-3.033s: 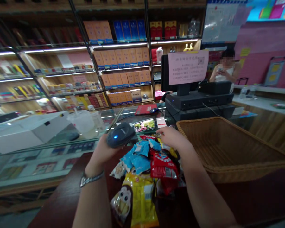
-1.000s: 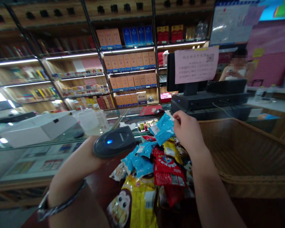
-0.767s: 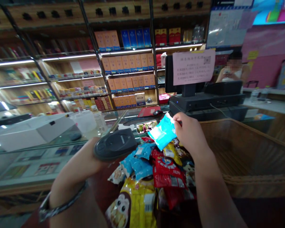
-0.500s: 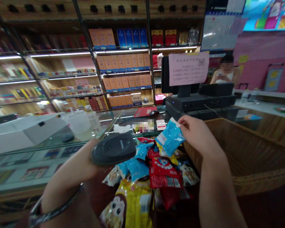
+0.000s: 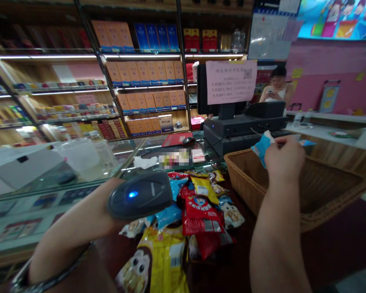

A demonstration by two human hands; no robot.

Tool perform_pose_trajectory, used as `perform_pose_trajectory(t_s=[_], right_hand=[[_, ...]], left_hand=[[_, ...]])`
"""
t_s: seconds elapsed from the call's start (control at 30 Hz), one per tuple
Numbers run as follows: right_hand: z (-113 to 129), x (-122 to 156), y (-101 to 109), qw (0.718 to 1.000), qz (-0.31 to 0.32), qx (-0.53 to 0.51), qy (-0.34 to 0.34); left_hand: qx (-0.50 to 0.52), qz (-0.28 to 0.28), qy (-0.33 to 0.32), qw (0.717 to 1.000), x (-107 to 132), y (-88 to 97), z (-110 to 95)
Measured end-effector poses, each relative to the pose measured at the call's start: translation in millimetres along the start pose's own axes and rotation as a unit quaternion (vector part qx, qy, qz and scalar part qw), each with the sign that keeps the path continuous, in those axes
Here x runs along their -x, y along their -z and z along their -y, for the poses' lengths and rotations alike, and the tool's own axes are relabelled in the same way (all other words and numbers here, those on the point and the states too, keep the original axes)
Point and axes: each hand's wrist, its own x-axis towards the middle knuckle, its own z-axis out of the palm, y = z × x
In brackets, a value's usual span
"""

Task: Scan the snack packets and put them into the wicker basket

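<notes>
blue snack packet (image 5: 261,149), pinched in right fingers (image 5: 277,145)

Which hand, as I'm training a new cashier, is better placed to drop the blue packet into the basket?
Right, most likely: the right hand holds the blue packet and sits above the basket. The left hand is occupied gripping the scanner and lies farther from the basket.

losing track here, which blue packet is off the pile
The light-blue packet pinched in the right hand; the other blue packets lie in the pile.
</notes>
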Motion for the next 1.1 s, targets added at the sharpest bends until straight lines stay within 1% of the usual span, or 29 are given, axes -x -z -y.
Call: perform_pose_trajectory(t_s=[0.07,0.1,0.2,0.23,0.33,0.37,0.43,0.47,0.5,0.53,0.57,0.6,0.63,0.67,0.7,0.73,0.83,0.87,0.9,1.0,1.1], right_hand=[[-2,0,-5,1.0,0.01,0.006,-0.002],[-3,0,-6,0.999,0.037,0.012,-0.001],[-4,1,-9,0.985,0.169,0.027,0.013],[-3,1,-10,0.978,0.208,0.022,0.026],[7,8,-20,0.956,0.279,-0.038,0.083],[11,12,-27,0.943,0.31,-0.065,0.105],[21,22,-46,0.899,0.402,-0.1,0.145],[26,28,-58,0.869,0.458,-0.096,0.162],[29,35,-71,0.836,0.513,-0.072,0.178],[32,42,-84,0.802,0.565,-0.029,0.192],[33,49,-97,0.763,0.613,0.024,0.205],[33,55,-109,0.724,0.65,0.073,0.218],[32,60,-120,0.692,0.677,0.109,0.227],[30,65,-129,0.667,0.696,0.127,0.234],[28,68,-137,0.651,0.709,0.13,0.238],[25,70,-143,0.642,0.718,0.123,0.237],[18,72,-152,0.627,0.742,0.099,0.217],[17,71,-151,0.634,0.739,0.098,0.207],[17,69,-150,0.648,0.728,0.101,0.197],[20,62,-138,0.709,0.677,0.099,0.171],[26,53,-122,0.759,0.633,0.036,0.149]], left_hand=[[-0.009,0.012,0.0,1.0,0,0.0,0],[-0.013,0.022,0.002,1.0,0,0.2,1],[-0.005,0.037,0.011,0.999,3,1.1,2],[0.002,0.031,0.014,0.999,4,1.4,2],[0.01,0.006,0.004,1.0,6,2.2,1],[0.009,0.0,-0.004,1.0,6,2.3,0],[0.006,-0.006,-0.024,1.0,4,1.9,-2],[0.004,-0.004,-0.032,0.999,3,1.4,-2],[0.003,0.001,-0.036,0.999,1,1.0,-2],[0.002,0.008,-0.032,0.999,0,0.4,-1],[0.001,0.016,-0.024,1.0,-1,-0.1,0],[0.001,0.024,-0.015,1.0,-2,-0.6,1],[0.001,0.03,-0.009,1.0,-3,-0.9,1],[0.0,0.033,-0.006,0.999,-3,-1.2,2],[-0.002,0.035,-0.005,0.999,-4,-1.3,2],[-0.005,0.035,-0.007,0.999,-4,-1.4,2],[-0.011,0.033,-0.011,0.999,-5,-1.4,-1],[-0.009,0.032,-0.014,0.999,-6,-1.4,-3],[-0.007,0.031,-0.017,0.999,-6,-1.4,-4],[-0.007,0.033,-0.025,0.999,-8,-0.9,-5],[-0.019,0.024,-0.02,0.999,-8,1.0,-1]])
